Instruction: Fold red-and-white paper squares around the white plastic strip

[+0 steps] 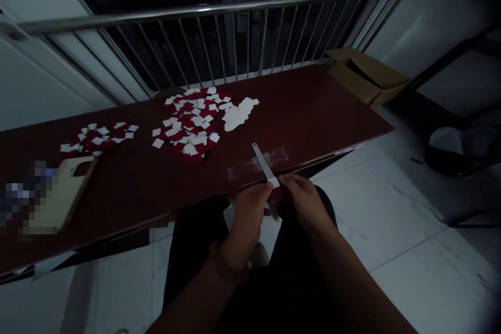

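My left hand (247, 214) and my right hand (303, 199) meet just below the near edge of a dark red table (313, 109). Both are closed in a pinch around a small red and white piece (275, 183). A thin white strip (261, 163) with a hole at its far end sticks up from between my fingers over the table edge. A clear plastic sheet (258, 163) lies on the table under the strip. My dark-trousered legs are below the hands.
A large heap of red and white squares (190, 122) lies mid-table, a smaller heap (97, 138) to its left, and plain white pieces (238, 112) to its right. A wooden board (64, 193) rests near left. A metal railing (219, 36) runs behind; a cardboard box (366, 81) stands at the right.
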The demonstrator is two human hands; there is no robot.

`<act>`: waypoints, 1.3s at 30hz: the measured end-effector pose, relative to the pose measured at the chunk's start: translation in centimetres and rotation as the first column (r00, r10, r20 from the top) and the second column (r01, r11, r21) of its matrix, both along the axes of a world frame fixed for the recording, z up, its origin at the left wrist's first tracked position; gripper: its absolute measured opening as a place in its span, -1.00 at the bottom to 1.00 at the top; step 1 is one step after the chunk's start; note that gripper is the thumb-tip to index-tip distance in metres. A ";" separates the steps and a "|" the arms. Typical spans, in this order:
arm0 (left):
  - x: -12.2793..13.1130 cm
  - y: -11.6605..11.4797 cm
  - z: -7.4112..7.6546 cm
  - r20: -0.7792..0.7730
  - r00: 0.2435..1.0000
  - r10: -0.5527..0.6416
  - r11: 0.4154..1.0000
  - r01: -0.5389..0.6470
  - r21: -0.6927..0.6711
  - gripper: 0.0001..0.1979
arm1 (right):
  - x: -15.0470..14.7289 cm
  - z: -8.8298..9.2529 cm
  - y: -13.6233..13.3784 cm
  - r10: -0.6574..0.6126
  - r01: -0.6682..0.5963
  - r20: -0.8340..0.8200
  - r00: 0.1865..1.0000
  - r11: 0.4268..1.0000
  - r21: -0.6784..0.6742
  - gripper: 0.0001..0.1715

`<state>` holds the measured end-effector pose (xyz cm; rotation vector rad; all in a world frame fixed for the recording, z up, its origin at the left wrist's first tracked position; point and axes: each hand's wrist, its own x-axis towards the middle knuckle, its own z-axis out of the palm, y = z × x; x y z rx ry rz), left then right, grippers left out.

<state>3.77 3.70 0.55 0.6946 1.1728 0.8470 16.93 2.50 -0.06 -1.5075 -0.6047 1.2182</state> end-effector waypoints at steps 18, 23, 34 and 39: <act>-0.6 -0.2 -0.5 -0.111 0.991 -0.069 0.990 0.081 0.112 -0.69 | -0.8 -0.4 -2.6 0.164 -0.173 0.205 0.965 0.984 0.031 -0.47; -0.7 -0.6 -0.5 -0.124 0.981 -0.146 0.977 0.163 0.140 -0.69 | -0.6 -0.5 -2.9 0.207 -0.217 0.248 0.946 0.976 0.010 -0.42; -1.2 -0.8 -1.7 -0.239 0.962 -0.132 0.970 0.175 0.167 -0.45 | -2.1 -3.0 -3.2 0.152 -0.178 0.242 0.958 0.980 0.088 -0.27; -1.2 -2.4 -2.2 -0.353 0.914 -0.203 0.961 0.255 0.108 -0.39 | -1.9 -6.6 -5.2 0.189 -0.212 0.233 0.954 0.974 0.077 -0.29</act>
